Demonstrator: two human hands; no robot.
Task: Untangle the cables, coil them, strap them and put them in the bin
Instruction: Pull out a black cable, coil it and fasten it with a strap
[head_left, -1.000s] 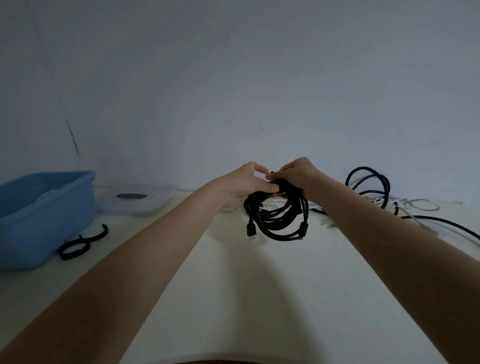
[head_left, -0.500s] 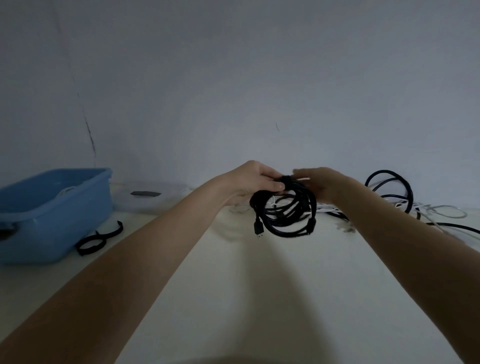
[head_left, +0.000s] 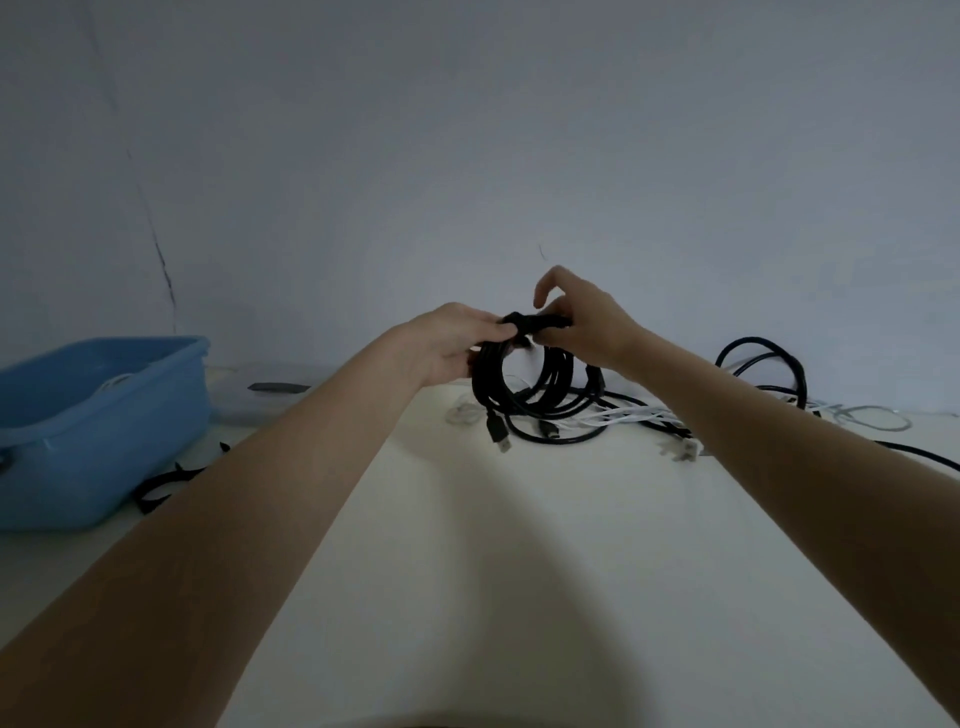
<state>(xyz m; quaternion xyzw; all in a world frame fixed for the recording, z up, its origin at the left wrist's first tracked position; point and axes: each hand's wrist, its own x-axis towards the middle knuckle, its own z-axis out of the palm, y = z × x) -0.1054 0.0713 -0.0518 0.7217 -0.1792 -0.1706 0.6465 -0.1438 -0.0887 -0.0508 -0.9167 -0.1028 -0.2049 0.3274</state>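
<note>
Both hands grip the top of the hanging black cable coil (head_left: 524, 382), and the blue bin (head_left: 98, 415) sits nearer the left hand (head_left: 452, 343) than the right hand (head_left: 582, 327).

Clear lid (head_left: 270, 397) beside cracked wall (head_left: 467, 156)
</note>
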